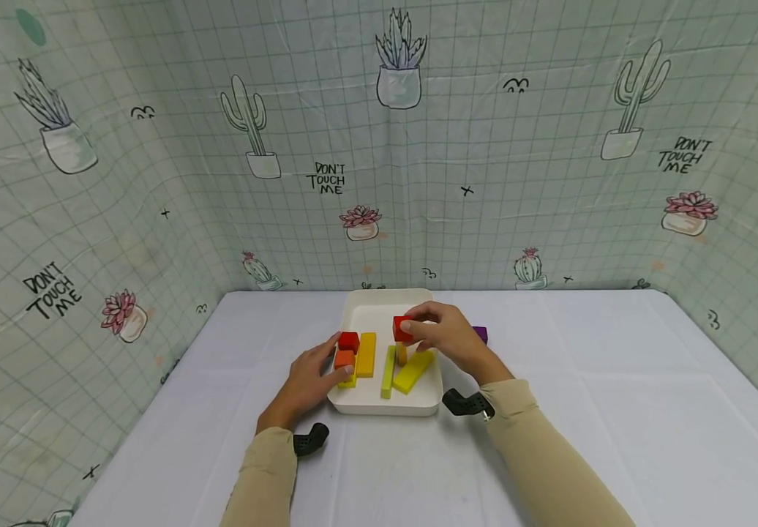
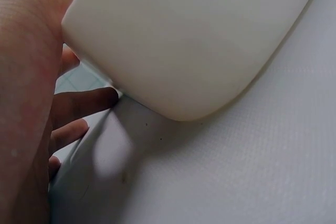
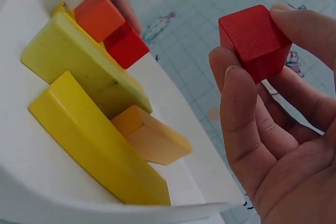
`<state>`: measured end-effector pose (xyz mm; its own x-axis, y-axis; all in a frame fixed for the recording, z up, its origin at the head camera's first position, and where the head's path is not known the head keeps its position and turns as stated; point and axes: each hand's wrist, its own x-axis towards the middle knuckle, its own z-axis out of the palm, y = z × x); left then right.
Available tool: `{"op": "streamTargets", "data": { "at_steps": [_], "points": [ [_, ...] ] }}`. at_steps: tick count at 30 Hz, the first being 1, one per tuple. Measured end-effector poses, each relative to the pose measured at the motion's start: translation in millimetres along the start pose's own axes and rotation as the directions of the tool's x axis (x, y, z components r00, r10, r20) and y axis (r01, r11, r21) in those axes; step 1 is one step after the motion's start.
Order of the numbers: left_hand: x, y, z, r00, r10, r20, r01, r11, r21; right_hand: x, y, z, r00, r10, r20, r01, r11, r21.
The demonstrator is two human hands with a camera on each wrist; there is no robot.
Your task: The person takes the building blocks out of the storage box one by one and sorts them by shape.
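Observation:
In the head view, my right hand pinches a red cube above the right part of a white tray. The right wrist view shows this cube between thumb and fingers, clear of the other blocks. My left hand grips the tray's left side, its thumb over the rim by an orange cube and its other fingers along the outside. Beside the orange cube sits a second red cube. Several yellow, lime and amber blocks lie inside, including a yellow block and a lime block.
A purple block lies on the white tabletop right of the tray, partly hidden behind my right hand. A patterned cloth stands as a backdrop behind and beside the table. Dark wristbands sit at both cuffs.

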<state>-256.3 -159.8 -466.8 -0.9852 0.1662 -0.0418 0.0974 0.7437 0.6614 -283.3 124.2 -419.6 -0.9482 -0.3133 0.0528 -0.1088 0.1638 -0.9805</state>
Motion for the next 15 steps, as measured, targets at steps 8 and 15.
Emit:
{"op": "streamTargets", "data": {
  "at_steps": [8,15],
  "points": [
    [0.0,-0.8,-0.5,1.0,0.0,0.0,0.0,1.0,0.007,-3.8,3.4,-5.8,1.0,-0.012,-0.02,0.012,0.999,0.041],
    [-0.5,-1.0,-0.4,1.0,-0.002,0.001,0.002,1.0,0.004,-7.3,5.9,-14.3,0.999,-0.009,-0.04,0.01,1.0,0.011]
  ]
}}
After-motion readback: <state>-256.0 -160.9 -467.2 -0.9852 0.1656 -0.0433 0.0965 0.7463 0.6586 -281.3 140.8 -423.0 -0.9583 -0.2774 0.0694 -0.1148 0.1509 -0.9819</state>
